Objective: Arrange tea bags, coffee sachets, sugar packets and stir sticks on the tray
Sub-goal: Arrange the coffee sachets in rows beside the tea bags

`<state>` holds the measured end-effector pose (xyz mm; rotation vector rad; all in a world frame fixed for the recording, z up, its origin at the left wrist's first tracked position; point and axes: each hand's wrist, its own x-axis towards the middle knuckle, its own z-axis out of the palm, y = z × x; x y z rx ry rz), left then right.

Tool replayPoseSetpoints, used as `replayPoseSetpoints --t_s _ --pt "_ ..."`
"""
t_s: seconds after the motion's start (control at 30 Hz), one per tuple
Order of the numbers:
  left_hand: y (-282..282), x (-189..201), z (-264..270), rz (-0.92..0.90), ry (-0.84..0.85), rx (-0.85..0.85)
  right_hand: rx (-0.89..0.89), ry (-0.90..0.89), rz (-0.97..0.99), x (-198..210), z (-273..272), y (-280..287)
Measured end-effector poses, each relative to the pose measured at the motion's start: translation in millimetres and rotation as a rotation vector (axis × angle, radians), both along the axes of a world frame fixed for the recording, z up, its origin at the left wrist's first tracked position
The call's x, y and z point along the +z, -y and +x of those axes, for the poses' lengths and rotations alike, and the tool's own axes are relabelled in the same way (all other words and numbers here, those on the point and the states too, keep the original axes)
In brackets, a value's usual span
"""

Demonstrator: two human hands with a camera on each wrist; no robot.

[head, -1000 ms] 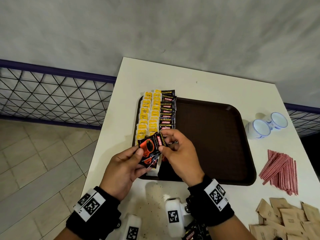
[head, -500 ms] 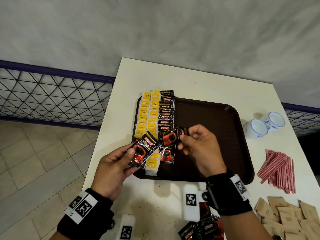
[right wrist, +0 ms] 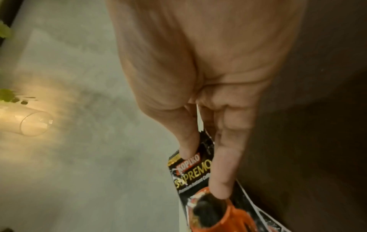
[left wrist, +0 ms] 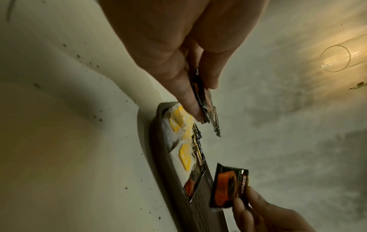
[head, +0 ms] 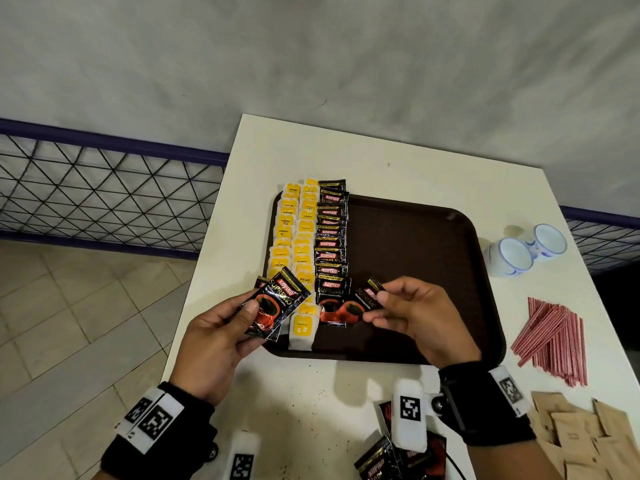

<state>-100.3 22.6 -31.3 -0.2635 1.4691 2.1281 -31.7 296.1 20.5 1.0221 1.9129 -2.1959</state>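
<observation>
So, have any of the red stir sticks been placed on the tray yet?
No, the stir sticks all lie on the table, right of the tray.

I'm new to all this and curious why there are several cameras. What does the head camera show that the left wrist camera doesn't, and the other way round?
Only the head view shows the red stir sticks, the brown sugar packets, two cups and loose sachets on the table.

Only the left wrist view shows the left hand's sachets edge-on, pinched between thumb and fingers, and a wall lamp.

Both show the tray, its yellow tea bags, the left hand, and the right hand holding one coffee sachet.
</observation>
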Motion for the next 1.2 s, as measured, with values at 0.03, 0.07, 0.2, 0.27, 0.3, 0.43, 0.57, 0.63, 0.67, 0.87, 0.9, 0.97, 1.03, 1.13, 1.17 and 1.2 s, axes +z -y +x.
replayPoseSetpoints --t_s 0.03,0.07,0.2,0.27,0.3,0.43,0.57,0.63,0.67,0.87,0.9,0.97,1.03,1.13,1.17,1.2 --pt "0 0 0 0.008 -0.003 0.004 0.030 0.008 0.048 -2 -1 0" --pt "1 -1 -1 0.021 -0.003 0.006 0.062 0.020 0.095 -4 -2 1" --pt "1 -3 0 0.033 0.006 -0.006 0.210 0.137 0.191 -19 -6 1" --pt "1 -4 0 0.030 0.006 -0.009 0.281 0.184 0.193 -23 -9 0" --pt "2 -4 0 0.029 0.002 -0.007 0.300 0.196 0.197 -24 -11 0" --pt "3 -6 0 0.050 -0.003 -0.002 0.317 0.216 0.252 -26 -20 3" --pt "1 -7 2 0.037 0.040 0.012 0.324 0.207 0.289 -29 -26 7" --pt "0 -7 2 0.009 0.045 0.012 0.323 0.186 0.307 -30 -28 9" --pt "0 -6 2 0.003 0.036 0.004 0.323 0.175 0.316 -30 -29 10" --pt "1 -6 2 0.001 0.033 0.017 0.335 0.147 0.395 -32 -36 14" --pt "1 -8 2 -0.003 0.032 0.014 0.341 0.145 0.419 -32 -37 14" --pt "0 -9 3 -0.006 0.055 0.020 0.352 0.138 0.468 -31 -40 15" --pt "0 -8 3 -0.003 0.057 0.026 0.363 0.132 0.515 -32 -42 16" --pt "-1 -8 4 -0.019 0.048 0.022 0.371 0.122 0.566 -34 -44 18" --pt "-1 -9 5 -0.012 0.052 0.021 0.377 0.120 0.583 -35 -43 18" --pt "-1 -9 5 -0.012 0.060 0.026 0.384 0.119 0.596 -36 -43 19"
